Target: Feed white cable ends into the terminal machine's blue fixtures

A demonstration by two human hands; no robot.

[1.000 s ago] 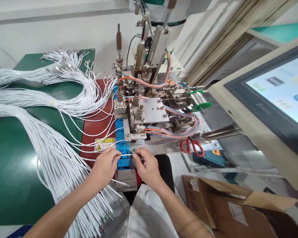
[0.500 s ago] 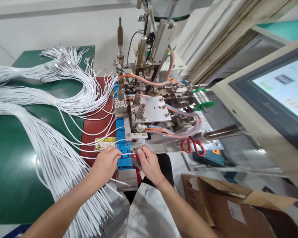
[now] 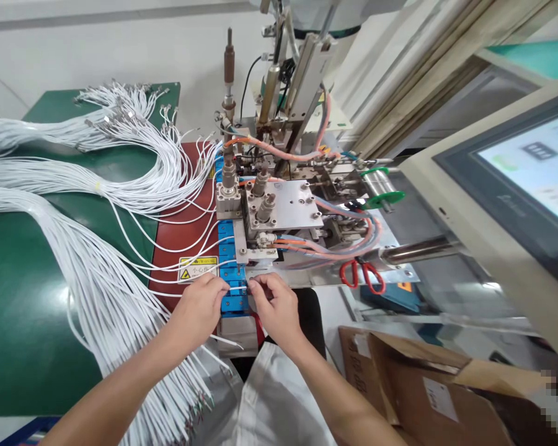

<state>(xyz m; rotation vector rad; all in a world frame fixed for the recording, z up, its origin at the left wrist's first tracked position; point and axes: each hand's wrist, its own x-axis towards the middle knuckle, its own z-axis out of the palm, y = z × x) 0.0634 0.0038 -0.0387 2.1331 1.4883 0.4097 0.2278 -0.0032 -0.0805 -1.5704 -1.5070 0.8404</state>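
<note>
My left hand [image 3: 199,310] is closed in a pinch on a white cable [image 3: 236,288] that lies across a blue clamp block [image 3: 234,303] at the machine's front edge. At the other side of the block, my right hand [image 3: 278,308] pinches the tip of the same cable between thumb and forefinger; its thin wires are mostly hidden by the fingers. Other white cables sit in the blue blocks [image 3: 226,249] farther along the row. Beside my left forearm hangs a thick bundle of white cables [image 3: 121,291] with stripped, coloured ends.
The machine [image 3: 283,207] with its hoses stands behind the blocks, a solder wire spool [image 3: 382,189] at its right. Red-handled scissors [image 3: 363,277] lie on its edge. A screen [image 3: 530,167] juts in at right above a cardboard box [image 3: 428,384]. A green table [image 3: 23,347] is at left.
My right hand has shifted slightly left, its fingertips closer to the block and covering the red light seen before. My left hand stays on the cable. The view has moved a little.
</note>
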